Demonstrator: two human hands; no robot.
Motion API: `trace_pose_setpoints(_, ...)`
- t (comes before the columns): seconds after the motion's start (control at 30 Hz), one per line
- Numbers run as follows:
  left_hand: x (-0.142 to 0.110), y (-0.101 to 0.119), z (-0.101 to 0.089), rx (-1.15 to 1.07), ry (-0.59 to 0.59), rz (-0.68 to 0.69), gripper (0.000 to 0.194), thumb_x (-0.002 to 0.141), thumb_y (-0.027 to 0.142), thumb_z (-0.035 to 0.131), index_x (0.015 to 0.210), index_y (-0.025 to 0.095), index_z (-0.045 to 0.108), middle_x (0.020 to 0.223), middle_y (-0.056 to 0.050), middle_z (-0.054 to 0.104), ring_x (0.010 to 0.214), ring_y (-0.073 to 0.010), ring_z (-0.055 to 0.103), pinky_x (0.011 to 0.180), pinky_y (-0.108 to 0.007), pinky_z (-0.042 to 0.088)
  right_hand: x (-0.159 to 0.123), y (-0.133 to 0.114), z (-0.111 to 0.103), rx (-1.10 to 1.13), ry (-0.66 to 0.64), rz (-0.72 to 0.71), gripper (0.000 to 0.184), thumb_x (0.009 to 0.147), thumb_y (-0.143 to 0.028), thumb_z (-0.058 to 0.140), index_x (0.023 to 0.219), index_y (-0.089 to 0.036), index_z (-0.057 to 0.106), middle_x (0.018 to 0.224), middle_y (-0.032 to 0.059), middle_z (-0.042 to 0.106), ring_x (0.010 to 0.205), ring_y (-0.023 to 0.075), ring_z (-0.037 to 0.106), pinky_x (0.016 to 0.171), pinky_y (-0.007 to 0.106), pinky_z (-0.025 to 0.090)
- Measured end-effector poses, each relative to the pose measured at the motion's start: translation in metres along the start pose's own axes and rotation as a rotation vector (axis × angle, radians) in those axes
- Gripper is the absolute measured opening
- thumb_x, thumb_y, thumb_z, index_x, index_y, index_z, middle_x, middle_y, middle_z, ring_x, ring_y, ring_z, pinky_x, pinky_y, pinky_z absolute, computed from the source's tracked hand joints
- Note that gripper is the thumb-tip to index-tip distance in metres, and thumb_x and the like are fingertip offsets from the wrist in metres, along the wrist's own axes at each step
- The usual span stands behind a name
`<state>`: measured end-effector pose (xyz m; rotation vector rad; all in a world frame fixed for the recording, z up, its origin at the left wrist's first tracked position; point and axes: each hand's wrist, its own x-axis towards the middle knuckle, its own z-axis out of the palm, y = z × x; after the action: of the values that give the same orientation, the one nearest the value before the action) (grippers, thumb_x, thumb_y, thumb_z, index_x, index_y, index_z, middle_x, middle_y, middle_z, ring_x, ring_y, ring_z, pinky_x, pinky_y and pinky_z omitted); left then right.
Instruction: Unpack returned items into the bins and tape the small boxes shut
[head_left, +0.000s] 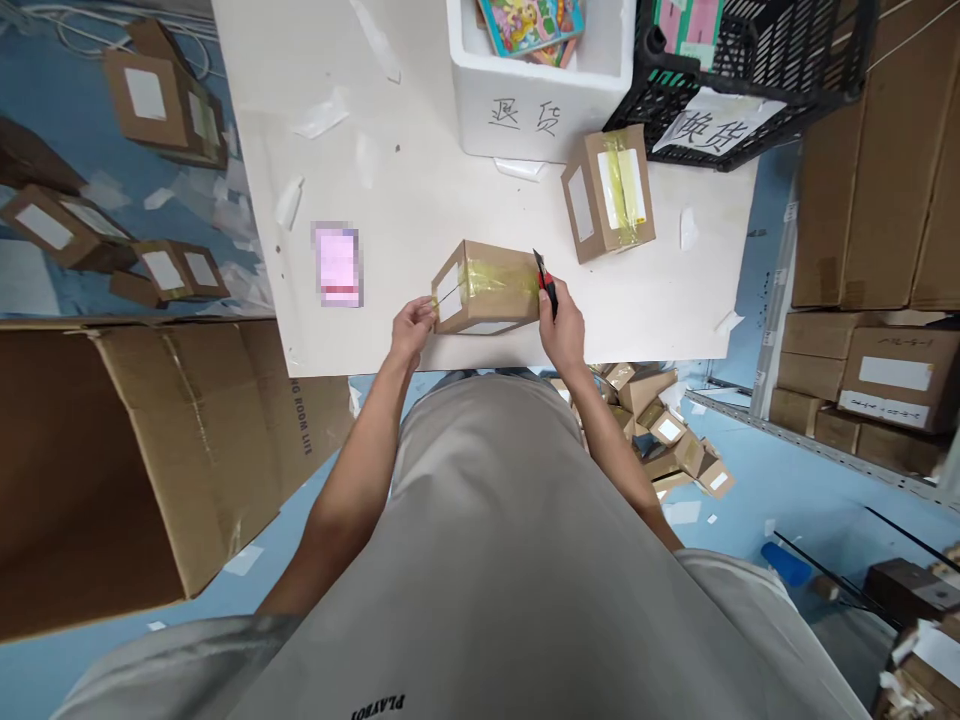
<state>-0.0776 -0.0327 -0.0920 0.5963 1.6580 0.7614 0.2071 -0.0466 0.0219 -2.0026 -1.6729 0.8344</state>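
Observation:
A brown cardboard box (517,270) with yellowish tape along its top and white labels lies near the front edge of the white table. My left hand (412,328) pinches the box's left end by the label. In my right hand (562,330) is a red and black utility knife (547,283), its blade pointing away from me. That hand is at the box's right end and appears to touch it. The undersides of the fingers on both hands are hidden.
A second taped box (611,195) stands behind to the right. Farther back are a white foam box (540,115) with colourful packages and a black crate (750,60). A pink, blurred-out item (338,265) lies left. Paper scraps dot the white table (420,200). A large open carton (202,450) stands left.

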Motion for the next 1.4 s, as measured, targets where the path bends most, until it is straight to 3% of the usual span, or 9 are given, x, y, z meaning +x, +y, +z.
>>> trace_pose_setpoints(0.1, 0.001, -0.008, 0.009, 0.074, -0.111, -0.032, 0.041, 0.074, 0.022, 0.08, 0.114, 0.02, 0.071, 0.105, -0.006, 0.077, 0.103, -0.0225, 0.072, 0.103, -0.04, 0.06, -0.001, -0.018, -0.007, -0.194, -0.04, -0.085, 0.051, 0.123, -0.038, 0.028, 0.159, -0.023, 0.061, 0.141, 0.0169, 0.074, 0.128, 0.0308, 0.069, 0.11, 0.043, 0.054)
trace_pose_setpoints(0.23, 0.008, -0.004, -0.007, 0.155, -0.215, 0.076, 0.035, 0.078, 0.024, 0.081, 0.111, 0.019, 0.073, 0.116, -0.009, 0.081, 0.112, -0.0257, 0.073, 0.111, -0.045, 0.06, -0.013, -0.037, 0.004, -0.396, -0.129, -0.136, 0.052, 0.121, -0.026, 0.03, 0.162, -0.02, 0.061, 0.137, 0.0168, 0.074, 0.123, 0.0309, 0.068, 0.109, 0.043, 0.051)
trace_pose_setpoints(0.43, 0.01, 0.055, -0.03, 0.05, -0.306, 0.407, 0.045, 0.104, 0.064, 0.071, 0.12, 0.023, 0.08, 0.131, -0.011, 0.082, 0.123, -0.0272, 0.075, 0.106, -0.043, 0.066, -0.031, -0.048, 0.015, -0.569, -0.156, -0.149, 0.052, 0.12, -0.023, 0.035, 0.167, -0.02, 0.057, 0.137, 0.0168, 0.074, 0.121, 0.0303, 0.067, 0.107, 0.041, 0.049)
trace_pose_setpoints(0.57, 0.004, 0.095, -0.034, 0.12, -0.378, 0.48, 0.04, 0.098, 0.058, 0.082, 0.11, 0.02, 0.084, 0.121, -0.011, 0.085, 0.12, -0.0287, 0.078, 0.112, -0.046, 0.065, -0.032, -0.044, 0.013, -0.541, -0.15, -0.146, 0.051, 0.121, -0.024, 0.034, 0.165, -0.021, 0.059, 0.136, 0.0157, 0.075, 0.121, 0.0294, 0.068, 0.107, 0.04, 0.051)
trace_pose_setpoints(0.67, 0.002, 0.106, -0.037, 0.167, -0.422, 0.462, 0.032, 0.092, 0.045, 0.09, 0.108, 0.018, 0.086, 0.117, -0.01, 0.086, 0.118, -0.0299, 0.079, 0.116, -0.048, 0.063, -0.035, -0.049, 0.01, -0.502, -0.128, -0.11, 0.051, 0.12, -0.024, 0.034, 0.164, -0.022, 0.061, 0.138, 0.0162, 0.073, 0.121, 0.0296, 0.069, 0.107, 0.041, 0.052)
trace_pose_setpoints(0.87, 0.01, 0.104, -0.039, 0.157, -0.441, 0.406, 0.025, 0.086, 0.031, 0.096, 0.104, 0.016, 0.086, 0.107, -0.01, 0.085, 0.115, -0.0337, 0.079, 0.115, -0.054, 0.065, -0.06, -0.106, -0.004, -0.441, -0.13, 0.036, 0.053, 0.121, -0.036, 0.036, 0.164, -0.021, 0.063, 0.144, 0.0198, 0.074, 0.123, 0.0347, 0.076, 0.11, 0.046, 0.057)
trace_pose_setpoints(1.03, 0.016, 0.105, -0.041, 0.171, -0.505, 0.437, 0.027, 0.087, 0.037, 0.095, 0.103, 0.017, 0.087, 0.106, -0.01, 0.085, 0.11, -0.0333, 0.08, 0.112, -0.054, 0.066, -0.072, -0.159, 0.009, -0.296, -0.331, 0.061, 0.056, 0.12, -0.048, 0.041, 0.166, -0.024, 0.061, 0.127, 0.0129, 0.086, 0.116, 0.0364, 0.082, 0.102, 0.045, 0.063)
trace_pose_setpoints(1.2, 0.024, 0.099, -0.036, 0.141, -0.531, 0.423, 0.027, 0.086, 0.037, 0.095, 0.103, 0.018, 0.086, 0.106, -0.009, 0.085, 0.114, -0.0344, 0.08, 0.112, -0.052, 0.066, -0.064, -0.184, 0.03, -0.417, -0.37, 0.127, 0.058, 0.121, -0.047, 0.04, 0.171, -0.022, 0.056, 0.112, 0.013, 0.088, 0.107, 0.0376, 0.082, 0.102, 0.047, 0.062)
trace_pose_setpoints(1.4, 0.022, 0.081, -0.036, 0.047, -0.53, 0.422, 0.031, 0.092, 0.038, 0.089, 0.114, 0.017, 0.083, 0.119, -0.01, 0.082, 0.126, -0.0349, 0.076, 0.119, -0.055, 0.063, -0.064, -0.202, 0.033, -0.536, -0.372, 0.181, 0.06, 0.122, -0.045, 0.035, 0.172, -0.017, 0.054, 0.115, 0.0172, 0.087, 0.107, 0.0388, 0.082, 0.102, 0.05, 0.061)
